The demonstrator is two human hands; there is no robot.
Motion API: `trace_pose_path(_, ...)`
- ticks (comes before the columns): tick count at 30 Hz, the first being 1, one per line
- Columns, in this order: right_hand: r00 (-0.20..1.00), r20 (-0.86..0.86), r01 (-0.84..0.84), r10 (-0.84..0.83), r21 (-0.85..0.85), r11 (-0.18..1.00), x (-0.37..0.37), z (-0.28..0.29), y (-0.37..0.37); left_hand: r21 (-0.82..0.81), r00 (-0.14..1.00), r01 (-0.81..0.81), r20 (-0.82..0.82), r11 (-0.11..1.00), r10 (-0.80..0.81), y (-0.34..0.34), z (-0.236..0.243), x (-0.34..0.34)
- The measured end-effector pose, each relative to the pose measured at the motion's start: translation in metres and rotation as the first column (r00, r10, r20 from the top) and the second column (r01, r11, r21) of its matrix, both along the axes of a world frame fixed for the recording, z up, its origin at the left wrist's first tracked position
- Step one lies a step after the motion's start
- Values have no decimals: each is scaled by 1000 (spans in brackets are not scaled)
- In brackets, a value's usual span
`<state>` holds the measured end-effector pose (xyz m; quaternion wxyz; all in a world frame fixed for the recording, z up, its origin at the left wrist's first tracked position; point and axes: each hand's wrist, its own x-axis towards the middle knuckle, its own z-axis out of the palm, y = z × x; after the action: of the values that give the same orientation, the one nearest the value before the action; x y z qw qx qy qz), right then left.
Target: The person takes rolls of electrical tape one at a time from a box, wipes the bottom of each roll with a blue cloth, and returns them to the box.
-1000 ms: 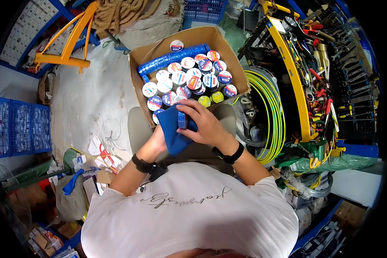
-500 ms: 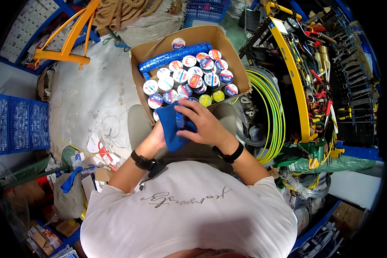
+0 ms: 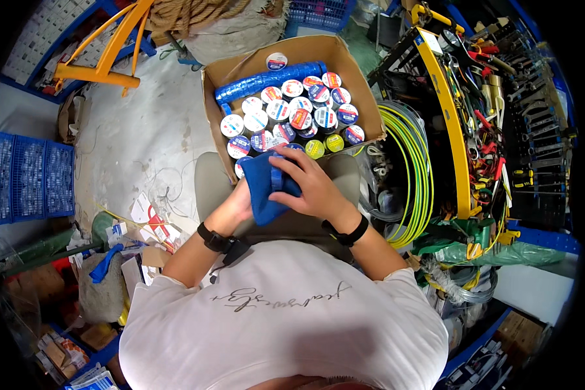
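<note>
A blue cloth (image 3: 260,194) lies over my left hand (image 3: 240,199), which supports it from below; most of that hand's fingers are hidden under the fabric. My right hand (image 3: 315,188) curls its fingers and thumb round a roll of blue tape (image 3: 276,178), pressed against the cloth. Just beyond both hands stands an open cardboard box (image 3: 363,88). Inside it are several tape rolls (image 3: 278,109) with round printed labels, some white, some blue or red. Two yellow-labelled rolls (image 3: 314,149) sit at its near side. A long blue wrapped stack (image 3: 270,79) lies along the back.
Yellow-green cable coils (image 3: 422,175) lie right of the box, beside a yellow-edged tool rack (image 3: 445,123). An orange metal frame (image 3: 101,73) stands at the far left. Blue crates (image 3: 29,175) are at the left, with loose papers (image 3: 151,221) on the floor.
The surroundings have shifted slightly to the right in view. Both hands keep nearly the same grip on the cloth and tape roll, with only a small movement of the right fingers.
</note>
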<state>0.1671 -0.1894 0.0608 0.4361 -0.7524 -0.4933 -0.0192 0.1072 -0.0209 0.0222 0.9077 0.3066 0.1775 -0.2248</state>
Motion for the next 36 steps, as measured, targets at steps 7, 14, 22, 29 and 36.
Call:
trace_pose_path(7,980,-199,13,-29,-81,997,-2,5,-1,11,1000,19,9,1000,-19,7,-1,2)
trace_pose_path(14,996,-82,29,-20,102,994,0,-14,-3,43,999,-16,36,999,14,4,6,4)
trace_pose_path(22,989,-149,10,-18,-57,998,2,0,-2,109,999,-25,43,994,21,2,6,3)
trace_pose_path(29,974,-226,57,-31,109,992,-3,-8,0,68,1000,10,-5,998,-10,4,-2,6)
trace_pose_path(36,995,-75,64,-59,62,996,-3,-20,1,121,997,17,-80,993,-7,6,-1,2)
